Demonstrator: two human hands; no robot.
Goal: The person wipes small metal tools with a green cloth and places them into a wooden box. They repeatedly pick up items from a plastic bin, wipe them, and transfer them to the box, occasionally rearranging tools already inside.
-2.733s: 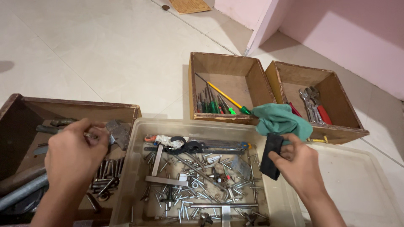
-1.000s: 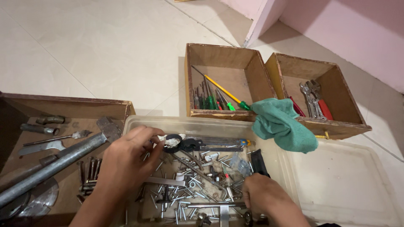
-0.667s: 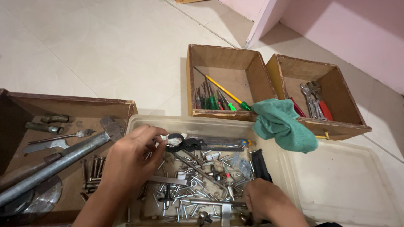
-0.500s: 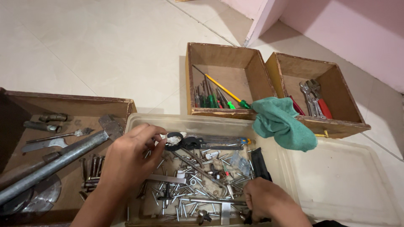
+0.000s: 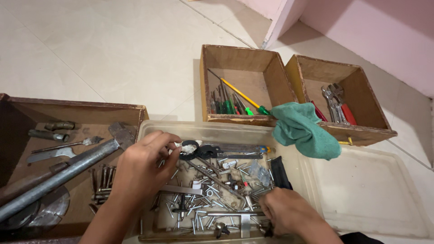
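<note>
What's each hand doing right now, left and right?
Left hand: curled among the screws in the plastic bin; any grip cannot be told.
Right hand: curled in the bin; contents hidden.

The right hand (image 5: 287, 212) covered whatever its fingers held among the screws (image 5: 212, 199). The hammer (image 5: 68, 169) handle ran off the left edge.

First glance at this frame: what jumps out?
Both hands dig in a clear tub full of screws, front centre: left hand at its left side, right hand at the near edge. A green cloth drapes over the two wooden boxes behind, and a big hammer lies in the box on the left.
</note>
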